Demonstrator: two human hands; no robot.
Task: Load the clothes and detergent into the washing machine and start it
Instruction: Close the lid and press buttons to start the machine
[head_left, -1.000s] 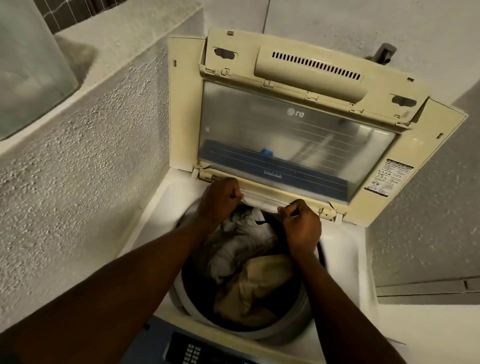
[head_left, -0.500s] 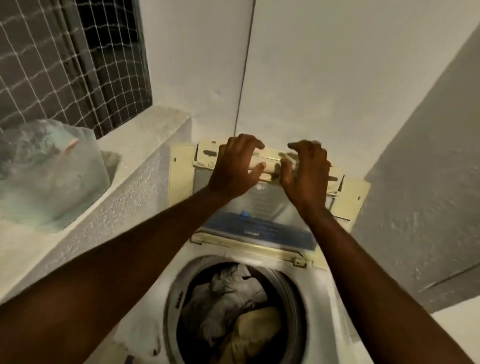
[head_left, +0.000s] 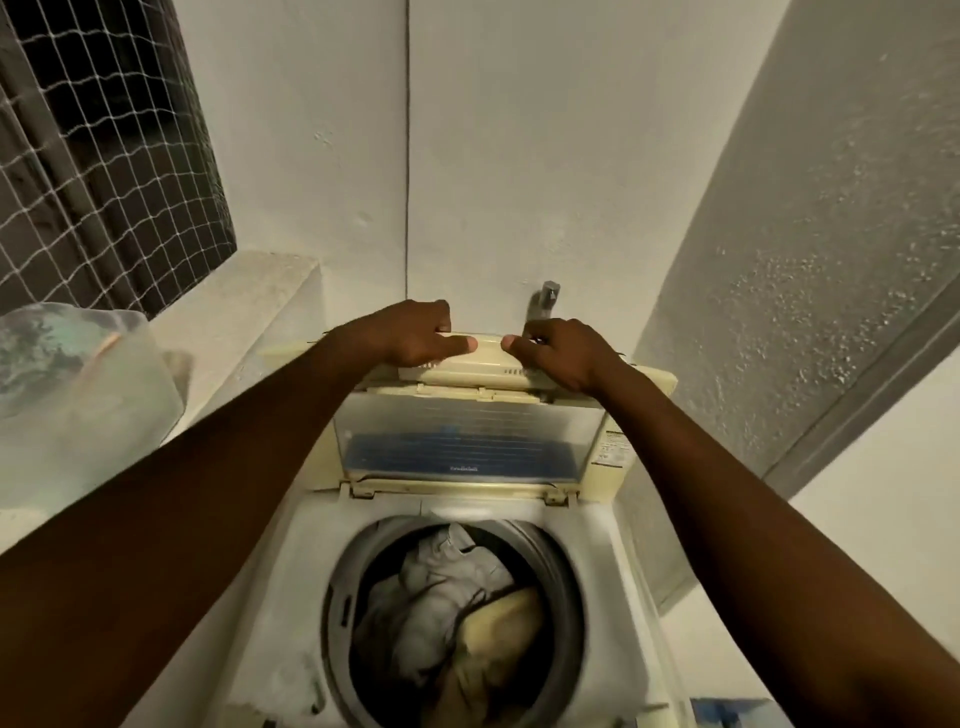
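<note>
A top-loading washing machine (head_left: 306, 582) stands below me with its cream lid (head_left: 467, 441) raised upright against the back wall. Grey and tan clothes (head_left: 457, 618) lie in the round drum. My left hand (head_left: 410, 332) grips the lid's top edge on the left. My right hand (head_left: 563, 353) grips the same edge on the right, thumbs nearly touching. No detergent is in view.
A tap (head_left: 543, 301) sticks out of the white wall just behind the lid. A concrete ledge (head_left: 244, 291) on the left carries a translucent plastic container (head_left: 78, 395) under a netted window (head_left: 104, 156). A textured grey wall (head_left: 805, 260) closes in on the right.
Both hands rose from the drum's rear rim to the lid's top edge. My view tilted up, showing more wall and window.
</note>
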